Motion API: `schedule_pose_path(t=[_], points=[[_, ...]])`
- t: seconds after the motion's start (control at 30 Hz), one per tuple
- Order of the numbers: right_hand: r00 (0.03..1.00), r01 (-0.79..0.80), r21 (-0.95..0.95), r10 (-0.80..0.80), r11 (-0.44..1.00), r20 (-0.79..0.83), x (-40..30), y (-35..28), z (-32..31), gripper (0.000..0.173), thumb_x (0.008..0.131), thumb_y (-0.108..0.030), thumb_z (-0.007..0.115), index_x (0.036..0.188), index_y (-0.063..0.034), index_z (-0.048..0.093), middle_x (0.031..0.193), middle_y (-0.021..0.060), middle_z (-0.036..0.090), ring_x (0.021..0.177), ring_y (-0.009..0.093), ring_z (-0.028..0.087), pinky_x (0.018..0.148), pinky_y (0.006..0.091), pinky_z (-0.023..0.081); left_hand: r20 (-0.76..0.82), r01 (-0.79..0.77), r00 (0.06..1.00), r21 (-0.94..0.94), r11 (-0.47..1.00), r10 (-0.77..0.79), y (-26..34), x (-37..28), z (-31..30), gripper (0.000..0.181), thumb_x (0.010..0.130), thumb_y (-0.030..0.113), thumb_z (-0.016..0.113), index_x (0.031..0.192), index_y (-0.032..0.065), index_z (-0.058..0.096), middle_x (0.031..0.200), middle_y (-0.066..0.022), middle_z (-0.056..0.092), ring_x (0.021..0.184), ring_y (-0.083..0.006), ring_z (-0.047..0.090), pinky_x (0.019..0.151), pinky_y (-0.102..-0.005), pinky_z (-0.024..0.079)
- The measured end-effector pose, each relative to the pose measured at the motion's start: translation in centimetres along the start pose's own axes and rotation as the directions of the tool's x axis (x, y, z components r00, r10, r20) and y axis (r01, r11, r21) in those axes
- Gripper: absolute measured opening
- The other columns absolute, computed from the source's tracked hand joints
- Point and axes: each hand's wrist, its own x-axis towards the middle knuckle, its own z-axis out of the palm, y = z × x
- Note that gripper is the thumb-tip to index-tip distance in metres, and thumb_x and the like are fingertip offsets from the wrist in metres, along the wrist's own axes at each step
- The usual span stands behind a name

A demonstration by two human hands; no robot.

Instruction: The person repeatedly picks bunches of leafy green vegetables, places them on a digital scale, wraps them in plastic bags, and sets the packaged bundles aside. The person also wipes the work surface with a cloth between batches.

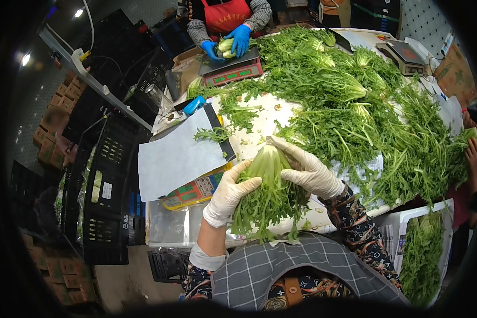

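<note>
Between my hands is a head of curly endive [271,175], its pale root end away from me and its frilly green leaves hanging toward my apron. My left hand [230,192], in a whitish glove, grips its left side with thumb and fingers. On the right side my gloved right hand [308,171] holds the head, fingers reaching to the root end and thumb on the stalks. Left of the endive stands a digital scale [194,189], its keypad showing. A pale sheet [179,153] lies over the scale's platform, with a loose leaf [211,135] on it.
A large heap of endive [330,87] covers the table's right and far side. Across the table, a person in blue gloves [238,39] handles a vegetable over a red scale [232,73]. Black crates [107,190] stand at left; a white foam box [447,222] with endive is at right.
</note>
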Motion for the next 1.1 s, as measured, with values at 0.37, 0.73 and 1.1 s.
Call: schedule_pose_path(t=[0.37, 0.73, 1.1], points=[[0.848, 0.476, -0.86, -0.354, 0.181, 0.395, 1.1, -1.5, -1.1, 0.017, 0.071, -0.01, 0.059, 0.088, -0.0118, 0.059, 0.094, 0.0046, 0.06, 0.088, 0.022, 0.059, 0.075, 0.0322, 0.046, 0.049, 0.129, 0.99, 0.057, 0.99, -0.131, 0.0, 0.5, -0.4, 0.052, 0.081, 0.018, 0.066, 0.124, -0.0039, 0.047, 0.107, -0.0064, 0.059, 0.094, -0.0113, 0.054, 0.085, -0.0238, 0.042], [0.811, 0.057, 0.294, 0.128, 0.954, -0.571, 1.3, 1.0, -4.7, 0.036, 0.087, -0.036, 0.056, 0.101, -0.0037, 0.048, 0.08, 0.0039, 0.058, 0.066, 0.015, 0.056, 0.066, 0.0277, 0.049, 0.045, 0.078, 0.995, 0.139, 0.987, -0.085, -1.1, 1.2, 0.0, 0.054, 0.077, 0.013, 0.069, 0.123, -0.0057, 0.046, 0.103, -0.0059, 0.06, 0.089, -0.0104, 0.056, 0.081, -0.0233, 0.045], [0.964, -0.134, -0.593, -0.035, 0.794, -0.265, 0.0, 0.7, -1.2, 0.01, 0.081, -0.009, 0.062, 0.083, -0.002, 0.055, 0.066, 0.0055, 0.057, 0.06, 0.011, 0.055, 0.057, 0.026, 0.046, -0.021, 0.02, 1.0, 0.215, 0.976, -0.016, -0.9, 1.4, -0.1, 0.051, 0.08, 0.012, 0.067, 0.124, -0.0036, 0.048, 0.108, -0.0071, 0.059, 0.096, -0.0105, 0.054, 0.084, -0.0232, 0.044]])
